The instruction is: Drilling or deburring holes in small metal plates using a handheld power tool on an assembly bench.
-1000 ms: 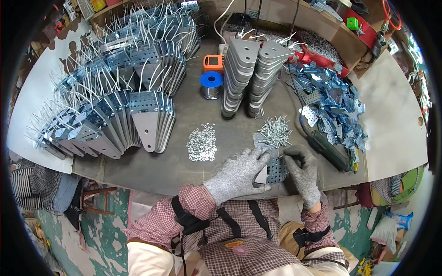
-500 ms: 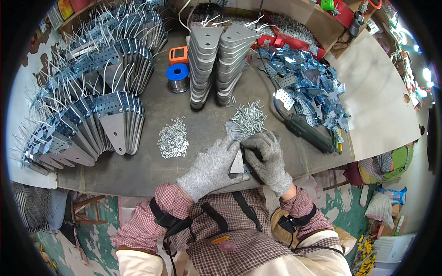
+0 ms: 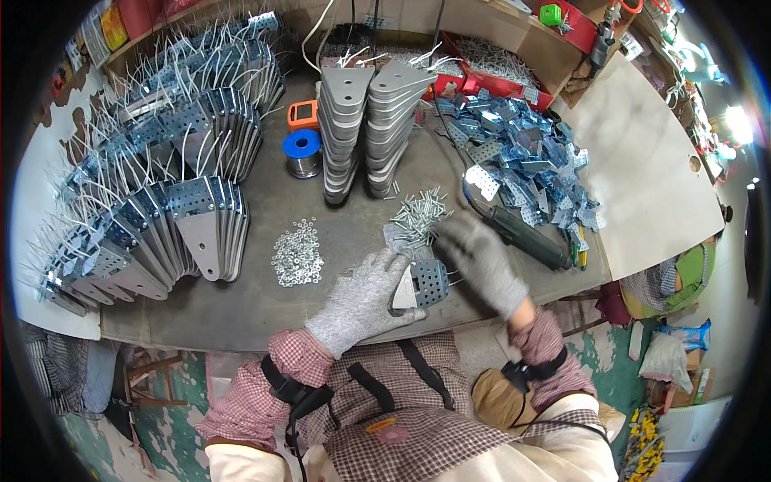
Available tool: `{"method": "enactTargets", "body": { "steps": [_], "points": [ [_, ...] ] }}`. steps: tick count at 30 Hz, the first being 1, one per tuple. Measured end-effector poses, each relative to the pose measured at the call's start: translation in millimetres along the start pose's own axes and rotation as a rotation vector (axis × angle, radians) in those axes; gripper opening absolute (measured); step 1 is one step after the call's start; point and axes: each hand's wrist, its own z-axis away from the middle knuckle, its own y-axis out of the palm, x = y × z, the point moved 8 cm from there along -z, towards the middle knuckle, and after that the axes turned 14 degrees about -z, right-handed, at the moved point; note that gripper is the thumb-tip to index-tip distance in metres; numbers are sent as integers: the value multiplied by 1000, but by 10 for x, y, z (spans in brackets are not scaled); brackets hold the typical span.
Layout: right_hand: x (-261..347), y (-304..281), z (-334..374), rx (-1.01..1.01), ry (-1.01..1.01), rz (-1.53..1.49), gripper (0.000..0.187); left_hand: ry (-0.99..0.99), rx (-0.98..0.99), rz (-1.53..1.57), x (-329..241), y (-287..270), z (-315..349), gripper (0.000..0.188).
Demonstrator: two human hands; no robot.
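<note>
My gloved left hand (image 3: pixel 365 299) is closed round a small grey metal plate (image 3: pixel 405 291), its thumb along the near edge. A perforated blue-grey metal bracket (image 3: pixel 431 283) lies against the plate, with a thin white wire at its right side. My gloved right hand (image 3: pixel 484 263) is apart from the bracket, its fingertips at the right edge of a pile of screws (image 3: pixel 420 217). Motion smears those fingers, so whether they hold anything is unclear. Left of the screws lies a heap of small nuts (image 3: pixel 298 254).
Wired bracket assemblies (image 3: pixel 210 241) stand in rows at the left. Two stacks of grey plates (image 3: pixel 345 128) rise at the back, beside a solder spool (image 3: pixel 302 153) and an orange meter (image 3: pixel 303 116). Loose perforated brackets (image 3: pixel 522 153) and a dark corded power tool (image 3: pixel 526 237) lie at the right.
My right hand has come off the plate and swung right, uncovering the perforated bracket. My left hand keeps its hold. The whole view has shifted slightly.
</note>
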Motion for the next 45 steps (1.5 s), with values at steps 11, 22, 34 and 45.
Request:
{"method": "enactTargets", "body": {
  "steps": [11, 22, 34, 45],
  "points": [
    [-400, 104, -364, 323, -61, 433, 35, 78, -76, 57, -1, -16, 73, 93],
    [-389, 118, -450, 342, 46, 490, 36, 44, -28, 14, 7, -19, 22, 92],
    [570, 145, 282, 301, -47, -164, 36, 1, -81, 3, 48, 25, 58, 93],
    [541, 435, 529, 339, -81, -22, 29, -15, -79, -76, 22, -7, 13, 90]
  ]
}}
